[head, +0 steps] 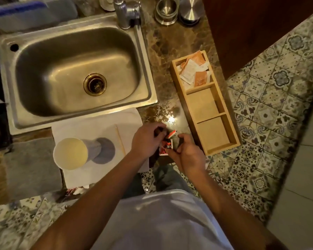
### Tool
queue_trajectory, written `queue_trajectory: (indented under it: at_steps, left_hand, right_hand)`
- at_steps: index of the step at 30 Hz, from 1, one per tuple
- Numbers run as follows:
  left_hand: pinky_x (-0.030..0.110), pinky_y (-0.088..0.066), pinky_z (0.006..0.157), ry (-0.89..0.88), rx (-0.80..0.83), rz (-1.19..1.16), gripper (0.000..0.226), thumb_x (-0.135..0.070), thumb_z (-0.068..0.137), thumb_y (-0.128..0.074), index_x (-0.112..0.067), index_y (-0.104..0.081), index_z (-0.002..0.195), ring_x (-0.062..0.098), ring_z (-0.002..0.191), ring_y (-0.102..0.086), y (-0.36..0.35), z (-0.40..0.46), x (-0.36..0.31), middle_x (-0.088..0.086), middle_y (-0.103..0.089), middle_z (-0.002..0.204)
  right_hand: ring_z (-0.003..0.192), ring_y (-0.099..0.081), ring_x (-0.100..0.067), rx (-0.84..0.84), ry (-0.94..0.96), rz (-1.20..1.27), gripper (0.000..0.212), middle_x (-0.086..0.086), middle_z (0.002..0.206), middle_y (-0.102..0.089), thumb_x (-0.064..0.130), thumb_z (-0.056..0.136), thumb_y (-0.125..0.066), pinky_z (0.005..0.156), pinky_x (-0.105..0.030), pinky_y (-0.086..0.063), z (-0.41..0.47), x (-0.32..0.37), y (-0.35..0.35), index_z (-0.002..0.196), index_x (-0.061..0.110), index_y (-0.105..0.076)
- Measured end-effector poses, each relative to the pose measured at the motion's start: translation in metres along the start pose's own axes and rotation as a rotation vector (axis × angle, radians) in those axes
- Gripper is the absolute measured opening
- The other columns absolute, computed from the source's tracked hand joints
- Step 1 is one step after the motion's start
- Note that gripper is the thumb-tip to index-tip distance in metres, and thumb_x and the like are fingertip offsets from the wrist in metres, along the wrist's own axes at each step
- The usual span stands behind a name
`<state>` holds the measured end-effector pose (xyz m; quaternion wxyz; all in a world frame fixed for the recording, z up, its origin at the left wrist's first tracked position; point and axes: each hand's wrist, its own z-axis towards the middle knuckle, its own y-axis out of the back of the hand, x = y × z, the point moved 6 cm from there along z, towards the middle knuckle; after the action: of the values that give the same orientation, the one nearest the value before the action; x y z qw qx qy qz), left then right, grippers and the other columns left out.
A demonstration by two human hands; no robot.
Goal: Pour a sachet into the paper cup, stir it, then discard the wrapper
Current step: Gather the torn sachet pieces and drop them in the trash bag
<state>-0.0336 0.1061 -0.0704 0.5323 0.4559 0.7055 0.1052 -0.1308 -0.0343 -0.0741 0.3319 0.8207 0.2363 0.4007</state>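
The steel sink (76, 76) fills the left of the marble surface (163, 46), so the working room is the strip along the surface's near edge and its right end. There a long wooden organiser (217, 127) runs along the right edge, its far compartment stocked with spare sachets (193, 69) and its other two compartments bare, set within easy reach. A white cloth (90, 121) lies on the near edge below the sink, probably to catch spills, and the paper cup (70, 153) stands upright on its near left corner with its mouth open. A thin wooden stirrer (120, 139) lies on the cloth's right side, ready for later. Over the near edge, right of the cloth, both hands hold one sachet (167, 144) between them: the left hand (146, 139) pinches its top with curled fingers while the right hand (187, 150) grips its body, seemingly to tear it open; nothing looks poured yet.
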Motion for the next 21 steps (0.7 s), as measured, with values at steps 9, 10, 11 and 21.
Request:
queue_trajectory:
  at_steps: [9, 10, 11, 21]
  left_hand:
    - [0.036, -0.054, 0.074, -0.218, 0.009, 0.279, 0.043, -0.042, 0.087, -0.07, -0.027, -0.062, 0.126, 0.023, 0.101, -0.063, -0.008, 0.016, -0.019, 0.003, -0.06, 0.115]
    - [0.035, -0.053, 0.074, -0.248, 0.031, 0.291, 0.044, -0.038, 0.087, -0.072, -0.027, -0.062, 0.128, 0.024, 0.1, -0.063, -0.009, 0.019, -0.022, 0.004, -0.06, 0.115]
    - [0.035, -0.052, 0.073, -0.276, 0.053, 0.301, 0.047, -0.034, 0.086, -0.074, -0.027, -0.061, 0.13, 0.025, 0.099, -0.062, -0.01, 0.022, -0.025, 0.006, -0.059, 0.114]
    - [0.03, -0.038, 0.063, -0.388, 0.152, 0.392, 0.023, -0.026, 0.093, -0.062, -0.023, -0.069, 0.115, 0.027, 0.091, -0.062, -0.017, 0.022, -0.032, 0.008, -0.058, 0.105]
  right_hand:
    - [0.08, -0.074, -0.024, 0.037, 0.001, -0.163, 0.061, 0.001, 0.086, -0.076, 0.053, 0.086, -0.07, 0.061, -0.027, -0.05, 0.011, 0.003, -0.007, 0.132, 0.018, -0.049]
    - [0.083, -0.074, -0.024, 0.042, -0.005, -0.168, 0.061, 0.0, 0.09, -0.076, 0.05, 0.086, -0.072, 0.063, -0.029, -0.051, 0.012, 0.004, -0.006, 0.132, 0.018, -0.05]
    - [0.085, -0.074, -0.025, 0.045, -0.014, -0.171, 0.059, -0.001, 0.093, -0.076, 0.048, 0.086, -0.073, 0.065, -0.03, -0.053, 0.013, 0.004, -0.006, 0.132, 0.018, -0.05]
    - [0.078, -0.072, -0.029, 0.028, 0.016, -0.107, 0.033, -0.004, 0.085, -0.073, 0.031, 0.089, -0.071, 0.068, -0.038, -0.058, 0.011, 0.007, -0.013, 0.116, 0.018, -0.058]
